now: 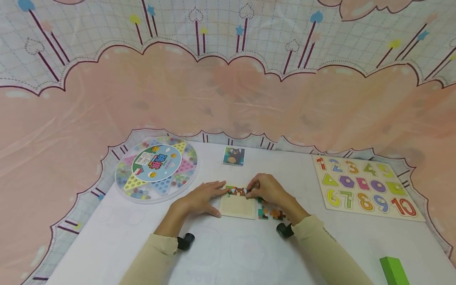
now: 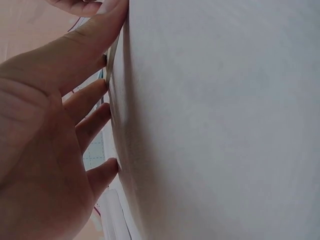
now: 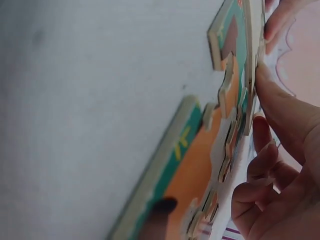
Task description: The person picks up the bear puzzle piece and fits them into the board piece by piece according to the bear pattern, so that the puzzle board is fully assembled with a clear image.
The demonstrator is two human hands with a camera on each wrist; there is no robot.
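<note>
A small wooden puzzle board (image 1: 236, 208) lies at the middle of the table, its lower part bare. Along its top edge sit jigsaw pieces (image 1: 235, 191) showing a brown bear's head. My left hand (image 1: 201, 199) rests at the board's left side, fingers spread and fairly straight, thumb by the lower corner. At the upper right corner, my right hand (image 1: 268, 190) pinches a jigsaw piece between thumb and fingertips; the fingers largely hide it. Loose jigsaw pieces (image 3: 192, 160) in green and orange lie right of the board, beneath my right hand.
Behind the board is a small bear picture card (image 1: 233, 156). A round Chinese checkers set (image 1: 156, 170) lies at the left. A number and shape board (image 1: 367, 186) is at the right, with a green block (image 1: 394, 271) near the front edge.
</note>
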